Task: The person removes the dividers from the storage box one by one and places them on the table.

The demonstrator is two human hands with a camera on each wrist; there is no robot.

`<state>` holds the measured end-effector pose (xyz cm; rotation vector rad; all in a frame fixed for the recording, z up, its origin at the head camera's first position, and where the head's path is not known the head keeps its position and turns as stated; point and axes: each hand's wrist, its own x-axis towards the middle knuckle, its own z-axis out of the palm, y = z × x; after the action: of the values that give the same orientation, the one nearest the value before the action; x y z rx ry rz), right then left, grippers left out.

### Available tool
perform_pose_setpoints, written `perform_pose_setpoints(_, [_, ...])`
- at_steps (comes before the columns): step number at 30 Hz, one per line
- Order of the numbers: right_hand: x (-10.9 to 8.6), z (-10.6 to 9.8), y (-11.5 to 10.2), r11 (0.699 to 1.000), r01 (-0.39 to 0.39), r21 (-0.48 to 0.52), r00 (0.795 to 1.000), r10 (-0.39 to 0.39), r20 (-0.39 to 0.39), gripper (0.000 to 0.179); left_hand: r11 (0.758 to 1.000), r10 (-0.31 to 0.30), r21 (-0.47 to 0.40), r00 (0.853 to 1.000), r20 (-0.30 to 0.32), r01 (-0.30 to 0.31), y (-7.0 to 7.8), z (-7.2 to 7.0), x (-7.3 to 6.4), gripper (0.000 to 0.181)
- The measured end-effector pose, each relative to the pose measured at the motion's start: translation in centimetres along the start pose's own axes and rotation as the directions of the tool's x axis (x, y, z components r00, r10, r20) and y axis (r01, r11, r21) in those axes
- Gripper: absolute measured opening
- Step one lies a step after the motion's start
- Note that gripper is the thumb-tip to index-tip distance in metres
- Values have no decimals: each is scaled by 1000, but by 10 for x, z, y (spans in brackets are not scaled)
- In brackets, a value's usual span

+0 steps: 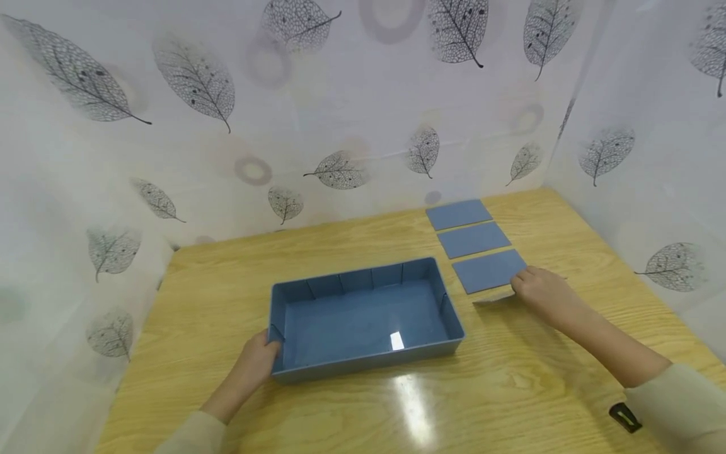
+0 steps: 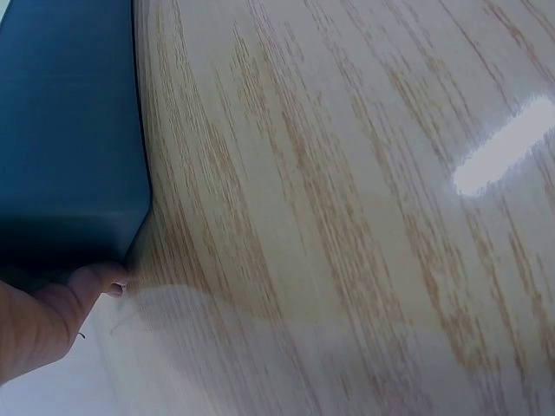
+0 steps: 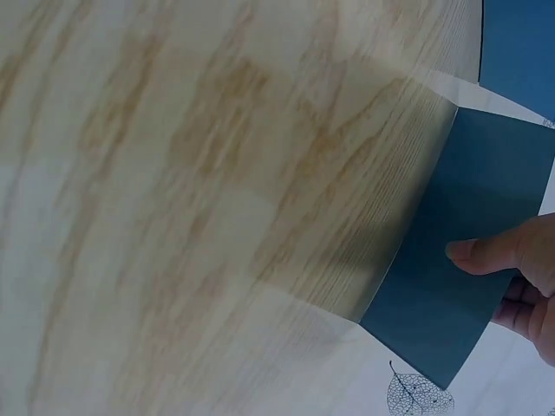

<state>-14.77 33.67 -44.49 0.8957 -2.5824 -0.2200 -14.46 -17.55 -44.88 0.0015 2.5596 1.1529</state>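
A shallow blue rectangular box stands open-topped on the wooden table. My left hand grips its left wall, thumb over the rim; in the left wrist view the thumb lies at the corner of the box. With my right hand I pinch a thin blue panel, tilted up from the table, its lower edge at or near the wood. Three flat blue panels lie in a column behind it: the nearest, the middle one and the farthest.
A small black object with a greenish stripe lies at the table's right front, beside my right sleeve. White curtains with leaf prints enclose the wooden table at the back and both sides.
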Motion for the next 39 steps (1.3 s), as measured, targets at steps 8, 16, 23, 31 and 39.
perform_pose_setpoints(8, [-14, 3, -11, 998, -70, -1, 997, 70, 7, 22, 1000, -14, 9, 1000, -5, 14, 0, 0, 0, 48])
perform_pose_setpoints(16, [-24, 4, -24, 993, -115, 25, 993, 115, 32, 18, 1000, 2, 18, 1000, -7, -2, 0, 0, -1, 49])
perform_pose_setpoints(23, [-28, 2, -28, 997, -66, 47, 990, 60, 125, 19, 1000, 8, 21, 1000, -6, -8, 1, -1, -1, 48])
perform_pose_setpoints(31, [-27, -1, -31, 997, -63, 45, 969, 50, 242, 18, 1000, 5, 31, 1000, -1, -5, 2, -2, -1, 48])
perform_pose_setpoints(39, [-26, -6, -33, 996, -59, 73, 920, 26, 391, 20, 1000, 7, 12, 1000, 11, -7, 1, -2, -2, 49])
